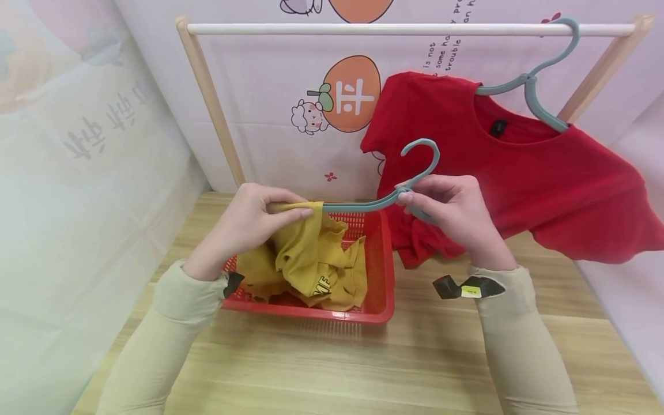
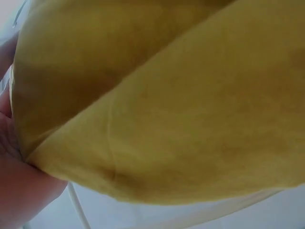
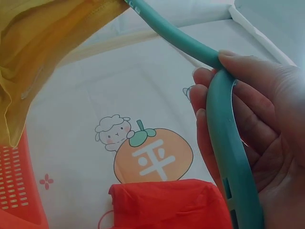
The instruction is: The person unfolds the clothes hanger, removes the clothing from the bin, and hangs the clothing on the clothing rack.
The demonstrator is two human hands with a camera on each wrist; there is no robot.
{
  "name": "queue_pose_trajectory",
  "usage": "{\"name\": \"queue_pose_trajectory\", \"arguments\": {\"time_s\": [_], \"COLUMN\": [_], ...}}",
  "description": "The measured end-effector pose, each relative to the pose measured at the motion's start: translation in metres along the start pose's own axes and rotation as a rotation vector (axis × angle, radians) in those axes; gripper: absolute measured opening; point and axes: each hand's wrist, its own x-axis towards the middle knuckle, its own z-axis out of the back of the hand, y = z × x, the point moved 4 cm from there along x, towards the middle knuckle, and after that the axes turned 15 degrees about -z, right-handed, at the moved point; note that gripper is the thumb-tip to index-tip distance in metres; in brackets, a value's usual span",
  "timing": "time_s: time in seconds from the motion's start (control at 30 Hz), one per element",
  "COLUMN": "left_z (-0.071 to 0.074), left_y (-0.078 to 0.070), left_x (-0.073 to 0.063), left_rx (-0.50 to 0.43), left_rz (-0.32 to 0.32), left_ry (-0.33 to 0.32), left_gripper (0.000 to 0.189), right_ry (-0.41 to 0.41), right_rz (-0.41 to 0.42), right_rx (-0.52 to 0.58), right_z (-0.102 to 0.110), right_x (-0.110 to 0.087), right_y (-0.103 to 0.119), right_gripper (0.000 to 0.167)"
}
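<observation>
My right hand (image 1: 448, 204) pinches a teal clothes hanger (image 1: 363, 206) at its middle joint, just below the hook. One arm of the hanger reaches left into a yellow shirt (image 1: 306, 265). With thumb and fingers, my left hand (image 1: 259, 216) grips the yellow cloth around that arm's end. The rest of the shirt droops down into a red basket (image 1: 386, 288). In the right wrist view the hanger's other arm (image 3: 228, 133) is bare and runs down across the palm. Yellow cloth (image 2: 167, 119) fills most of the left wrist view and hides the left fingertips.
A clothes rack with a white rail (image 1: 363, 29) and wooden legs (image 1: 212, 104) stands behind the basket. From its right end hangs a red T-shirt (image 1: 467, 150) on another teal hanger (image 1: 552, 57). Everything stands on a wooden tabletop (image 1: 311, 369), with printed cloth walls around it.
</observation>
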Motion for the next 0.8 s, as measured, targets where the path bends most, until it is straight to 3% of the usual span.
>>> {"name": "queue_pose_trajectory", "arguments": {"time_s": [0.43, 0.63, 0.8], "left_z": [-0.002, -0.006, -0.02], "left_y": [-0.007, -0.011, -0.017], "left_x": [0.005, 0.01, 0.019], "left_rx": [-0.016, -0.045, -0.08], "left_rz": [-0.132, -0.16, -0.149], "left_ry": [-0.075, -0.093, -0.097], "left_gripper": [0.011, 0.009, 0.008], "right_ry": [-0.004, 0.051, 0.091], "right_rz": [-0.002, 0.01, 0.019], "right_rx": [-0.012, -0.001, 0.007], "right_z": [0.0, -0.011, -0.026], "right_x": [-0.002, 0.0, 0.001], "right_y": [0.002, 0.005, 0.009], "right_gripper": [0.021, 0.02, 0.02]}}
